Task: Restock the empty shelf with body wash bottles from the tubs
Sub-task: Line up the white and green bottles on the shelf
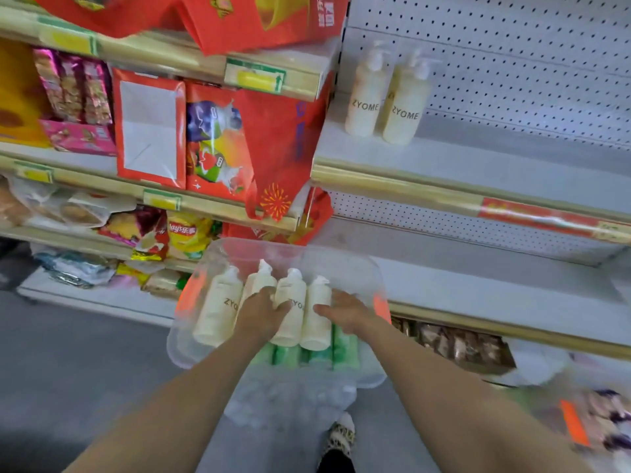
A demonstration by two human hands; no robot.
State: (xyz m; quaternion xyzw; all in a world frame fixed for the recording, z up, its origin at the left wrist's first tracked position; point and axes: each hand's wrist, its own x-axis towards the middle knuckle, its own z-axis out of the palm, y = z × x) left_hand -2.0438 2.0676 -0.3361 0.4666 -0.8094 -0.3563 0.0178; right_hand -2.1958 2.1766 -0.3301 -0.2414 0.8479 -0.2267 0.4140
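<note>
Reaches both bare forearms forward and down into a clear rectangular plastic tub (pixel 345 264). Clasps with the left hand (pixel 264 310) the second of four cream plastic pump bottles (pixel 218 308) lying side by side. Lays the right hand (pixel 345 310) against the fourth, grasp impossible to tell. Shows green bottles (pixel 343 353) beneath, then, farther up, two matching cream bottles (pixel 363 104) upright on the white metal shelf (pixel 478 165).

both bottles on the shelf (pixel 478 172) read "zyome" in dark letters: the left bottle (pixel 363 100) and the right bottle (pixel 404 107). in the tub (pixel 355 268), the far-left bottle (pixel 220 308) shows "zyo" and the third bottle (pixel 294 298) "yo", the rest covered. a yellow chip bag (pixel 186 233) reads "lay's". the price tags (pixel 256 78) are too blurred to read.
</note>
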